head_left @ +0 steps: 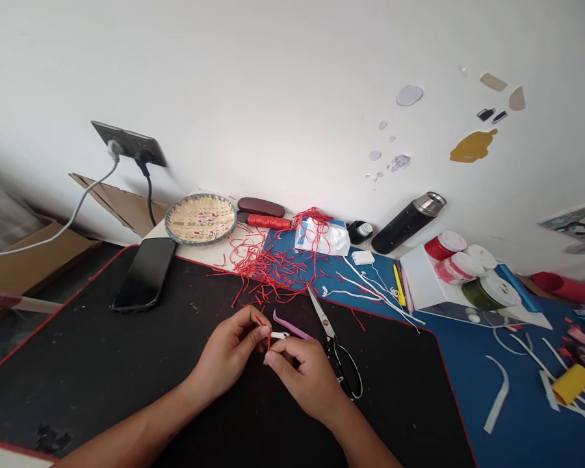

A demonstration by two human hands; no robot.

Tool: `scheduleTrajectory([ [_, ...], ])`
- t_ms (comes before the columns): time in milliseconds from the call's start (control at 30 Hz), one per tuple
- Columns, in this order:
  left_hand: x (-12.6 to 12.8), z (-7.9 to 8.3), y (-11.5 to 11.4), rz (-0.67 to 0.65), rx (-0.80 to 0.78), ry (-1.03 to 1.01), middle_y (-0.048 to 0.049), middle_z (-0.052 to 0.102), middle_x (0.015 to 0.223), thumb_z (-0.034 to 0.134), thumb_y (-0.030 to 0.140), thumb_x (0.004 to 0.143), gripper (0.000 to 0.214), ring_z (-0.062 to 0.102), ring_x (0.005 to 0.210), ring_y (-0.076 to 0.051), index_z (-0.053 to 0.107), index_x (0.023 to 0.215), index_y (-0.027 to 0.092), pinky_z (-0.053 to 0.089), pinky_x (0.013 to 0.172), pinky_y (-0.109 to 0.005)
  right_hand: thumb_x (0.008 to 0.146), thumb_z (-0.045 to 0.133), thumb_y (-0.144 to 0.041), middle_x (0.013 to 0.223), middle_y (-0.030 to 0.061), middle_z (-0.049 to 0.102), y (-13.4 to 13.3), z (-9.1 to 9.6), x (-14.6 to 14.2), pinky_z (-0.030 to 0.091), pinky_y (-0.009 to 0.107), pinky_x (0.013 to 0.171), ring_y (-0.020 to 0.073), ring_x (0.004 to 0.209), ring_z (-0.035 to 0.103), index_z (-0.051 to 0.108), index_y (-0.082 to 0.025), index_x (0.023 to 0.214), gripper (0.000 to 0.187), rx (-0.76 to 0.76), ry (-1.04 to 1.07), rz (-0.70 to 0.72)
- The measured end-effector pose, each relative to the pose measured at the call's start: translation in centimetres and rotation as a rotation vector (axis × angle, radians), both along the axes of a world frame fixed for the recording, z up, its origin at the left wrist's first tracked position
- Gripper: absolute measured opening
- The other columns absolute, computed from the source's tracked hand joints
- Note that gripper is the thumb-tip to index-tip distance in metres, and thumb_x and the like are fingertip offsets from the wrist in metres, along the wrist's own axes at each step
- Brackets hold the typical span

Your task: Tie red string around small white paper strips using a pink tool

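My left hand (231,348) pinches a short length of red cord (269,339) between thumb and forefinger. Closed on the lower part of the same cord is my right hand (305,377), its thumb against the forefinger. A small white piece (279,335) shows between the two hands; which hand bears it I cannot tell. Just beyond my right hand lie purple curved tweezers (290,326), partly hidden by the fingers. Scissors (329,330) with black handles rest to the right of that hand, blades pointing away.
Loose red cord pieces (268,266) lie heaped behind the hands. A phone (145,274) and a woven basket (201,220) sit to the left. Along the wall are a red thread spool (269,222), a black flask (409,223) and paint jars (461,266). A black mat (127,364) covers the front.
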State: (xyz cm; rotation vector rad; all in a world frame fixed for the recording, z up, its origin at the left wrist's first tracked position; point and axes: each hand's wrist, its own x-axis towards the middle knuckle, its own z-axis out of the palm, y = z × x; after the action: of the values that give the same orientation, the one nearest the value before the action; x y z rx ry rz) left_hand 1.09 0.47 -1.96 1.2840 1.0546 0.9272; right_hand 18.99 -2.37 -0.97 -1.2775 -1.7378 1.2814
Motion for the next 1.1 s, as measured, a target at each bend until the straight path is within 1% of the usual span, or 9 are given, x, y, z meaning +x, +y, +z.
scheduleTrajectory([
  [133, -0.1, 0.1, 0.5, 0.042, -0.047, -0.094, 0.0016, 0.062, 0.072, 0.065, 0.041, 0.094, 0.024, 0.057, 0.066, -0.015, 0.06, 0.083, 0.02, 0.049, 0.065, -0.028, 0.093, 0.063, -0.026, 0.064, -0.0027, 0.06, -0.3, -0.1, 0.0, 0.036, 0.023, 0.057, 0.012, 0.059, 0.052, 0.072, -0.019, 0.078, 0.019, -0.007, -0.02, 0.027],
  [233, -0.2, 0.3, 0.8, 0.043, -0.06, -0.144, 0.0014, 0.063, 0.071, 0.068, 0.045, 0.092, 0.028, 0.058, 0.064, -0.015, 0.06, 0.082, 0.019, 0.049, 0.063, -0.027, 0.097, 0.061, -0.033, 0.067, -0.0011, 0.062, -0.4, -0.4, 0.1, 0.039, 0.023, 0.057, 0.0126, 0.061, 0.055, 0.071, -0.019, 0.081, 0.024, -0.039, 0.06, -0.011],
  [333, -0.3, 0.5, 1.0, 0.025, -0.053, -0.168, 0.0015, 0.064, 0.07, 0.07, 0.046, 0.091, 0.03, 0.058, 0.064, -0.015, 0.061, 0.083, 0.019, 0.049, 0.063, -0.027, 0.099, 0.058, -0.045, 0.054, -0.0061, 0.049, -0.4, -0.8, 0.2, 0.034, 0.021, 0.046, 0.0091, 0.045, 0.044, 0.067, -0.019, 0.086, 0.031, -0.153, 0.192, -0.083],
  [433, -0.3, 0.6, 0.9, -0.007, -0.041, -0.164, 0.0013, 0.064, 0.07, 0.071, 0.047, 0.09, 0.03, 0.059, 0.064, -0.015, 0.062, 0.084, 0.019, 0.049, 0.063, -0.027, 0.098, 0.059, -0.051, 0.056, -0.007, 0.048, -0.3, -1.3, 0.3, 0.032, 0.019, 0.042, 0.0075, 0.042, 0.042, 0.065, -0.019, 0.092, 0.033, -0.197, 0.288, -0.148],
  [600, -0.1, 0.7, 0.4, -0.052, 0.002, -0.094, 0.0018, 0.062, 0.07, 0.07, 0.048, 0.09, 0.03, 0.057, 0.064, -0.015, 0.062, 0.082, 0.019, 0.048, 0.063, -0.027, 0.095, 0.064, -0.049, 0.063, -0.007, 0.051, -0.2, -1.7, 0.4, 0.034, 0.018, 0.042, 0.0066, 0.043, 0.043, 0.063, -0.02, 0.104, 0.03, -0.127, 0.333, -0.216],
  [767, 0.0, 0.4, 0.1, -0.081, 0.03, -0.022, 0.0018, 0.06, 0.073, 0.066, 0.046, 0.092, 0.029, 0.055, 0.066, -0.015, 0.062, 0.082, 0.02, 0.048, 0.065, -0.027, 0.097, 0.06, -0.047, 0.061, -0.0055, 0.052, -0.2, -1.8, 0.4, 0.035, 0.019, 0.043, 0.0079, 0.045, 0.046, 0.066, -0.019, 0.095, 0.029, -0.098, 0.259, -0.257],
  [867, 0.0, 0.3, 0.1, -0.131, -0.016, -0.053, 0.0007, 0.062, 0.079, 0.069, 0.045, 0.09, 0.026, 0.057, 0.072, -0.016, 0.063, 0.09, 0.02, 0.05, 0.066, -0.028, 0.097, 0.06, -0.046, 0.059, -0.0055, 0.052, -0.1, -1.9, 0.4, 0.036, 0.019, 0.043, 0.0083, 0.045, 0.047, 0.066, -0.018, 0.095, 0.029, -0.08, 0.238, -0.28],
  [967, 0.0, 0.3, 0.2, -0.168, -0.079, -0.061, -0.0003, 0.063, 0.086, 0.075, 0.044, 0.084, 0.03, 0.059, 0.076, -0.018, 0.065, 0.099, 0.021, 0.051, 0.065, -0.027, 0.097, 0.059, -0.048, 0.057, -0.0058, 0.051, -0.1, -2.1, 0.5, 0.034, 0.019, 0.043, 0.0085, 0.044, 0.045, 0.066, -0.018, 0.096, 0.031, -0.063, 0.234, -0.297],
  [1100, 0.0, 0.4, 0.3, -0.173, -0.089, -0.019, 0.0005, 0.062, 0.076, 0.072, 0.044, 0.087, 0.026, 0.057, 0.071, -0.017, 0.066, 0.089, 0.019, 0.049, 0.064, -0.027, 0.097, 0.061, -0.049, 0.058, -0.0052, 0.053, -0.1, -2.2, 0.5, 0.036, 0.02, 0.044, 0.0094, 0.046, 0.046, 0.067, -0.018, 0.096, 0.031, -0.053, 0.219, -0.303],
])
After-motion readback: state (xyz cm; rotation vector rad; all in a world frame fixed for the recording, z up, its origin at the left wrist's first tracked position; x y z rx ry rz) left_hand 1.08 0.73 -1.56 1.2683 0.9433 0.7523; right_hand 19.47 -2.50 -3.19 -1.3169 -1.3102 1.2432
